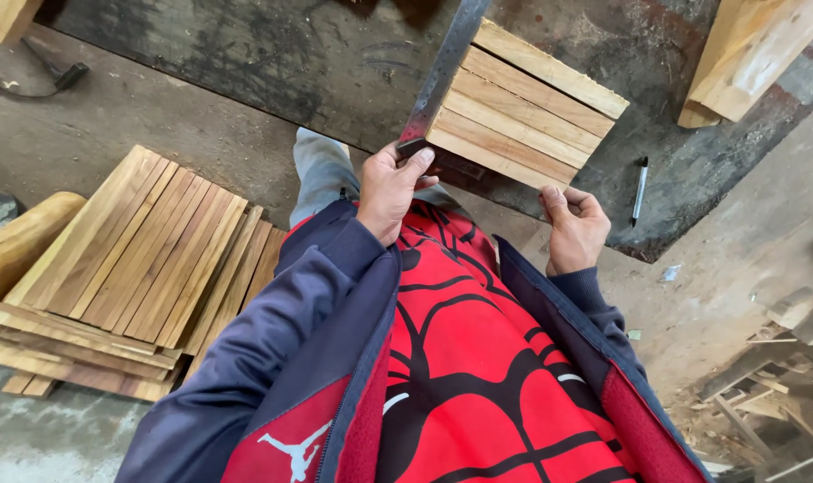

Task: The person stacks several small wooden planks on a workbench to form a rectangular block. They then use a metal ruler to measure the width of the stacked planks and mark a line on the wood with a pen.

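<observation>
Several short light wooden slats [527, 103] lie side by side on a dark worn workbench [272, 72]. A long metal ruler [442, 72] lies along their left ends. My left hand [390, 190] grips the near end of the ruler, thumb on top. My right hand [574, 228] rests at the near right corner of the slats, fingertips touching the bench edge just below them; it holds nothing that I can see. A red and black top under a dark blue jacket fills the lower part of the view.
A pen [640, 188] lies on the bench right of the slats. A thick timber block [750, 54] sits at the top right. On the floor at left is a stack of longer wooden slats [138, 268]. Wood scraps [782, 376] lie at lower right.
</observation>
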